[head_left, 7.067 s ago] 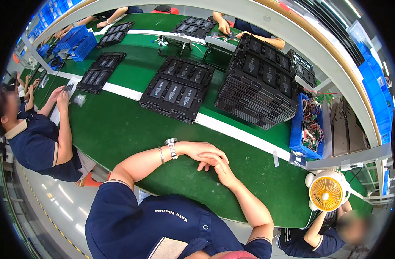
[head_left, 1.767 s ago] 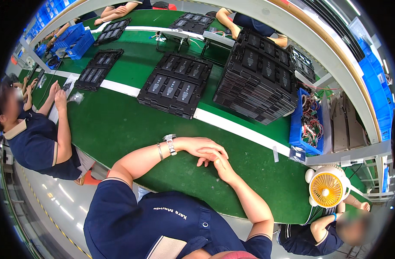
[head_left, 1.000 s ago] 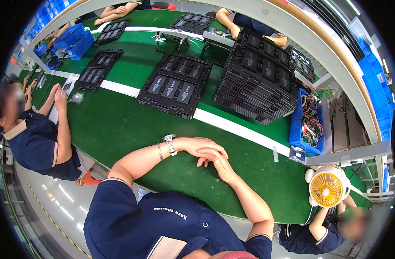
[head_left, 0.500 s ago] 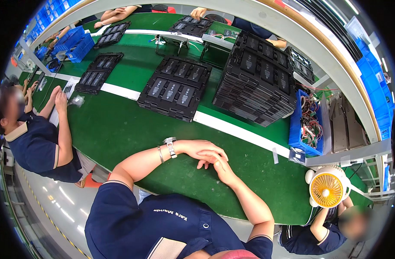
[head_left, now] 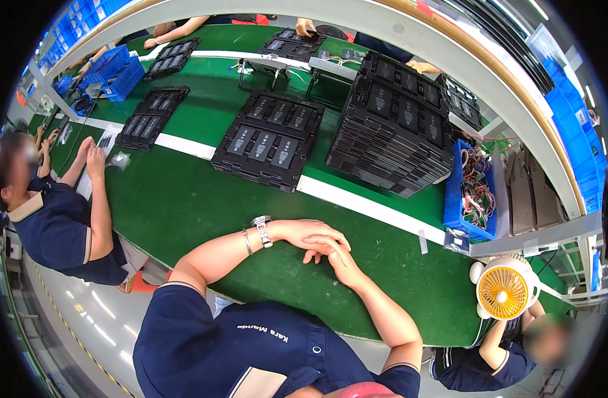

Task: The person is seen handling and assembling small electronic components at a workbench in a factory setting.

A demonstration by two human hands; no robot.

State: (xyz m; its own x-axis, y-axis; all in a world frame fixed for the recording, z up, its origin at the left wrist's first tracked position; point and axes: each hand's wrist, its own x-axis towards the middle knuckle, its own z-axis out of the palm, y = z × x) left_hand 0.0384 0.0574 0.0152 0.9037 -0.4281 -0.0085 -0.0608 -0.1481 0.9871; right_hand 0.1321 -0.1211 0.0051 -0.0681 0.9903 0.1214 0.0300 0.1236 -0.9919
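My left hand point(head_left: 296, 232), with a metal watch point(head_left: 261, 230) and a bracelet at its wrist, lies over the green work table point(head_left: 204, 199). My right hand point(head_left: 344, 264) comes in from the right and overlaps it, the fingers of both laid loosely across each other. The fingers look stretched out, and I see nothing held in either hand. Some fingertips are hidden where the hands cross. Beyond my hands lies a black tray point(head_left: 232, 166) carrying several flat dark rectangular pieces. To its right rises a tall stack of similar black trays point(head_left: 383, 154).
A blue bin point(head_left: 455, 199) of tangled wires stands right, near a yellow-and-white fan point(head_left: 504, 292). Another black tray point(head_left: 139, 136) lies left, beside a co-worker point(head_left: 58, 222) whose hands are over the table. Blue bins point(head_left: 123, 79) sit farther back. A white frame arches overhead.
My hands stay crossed in the same place. The co-worker at the left has shifted their hands slightly, and a far person's hand over a tray has moved a little.
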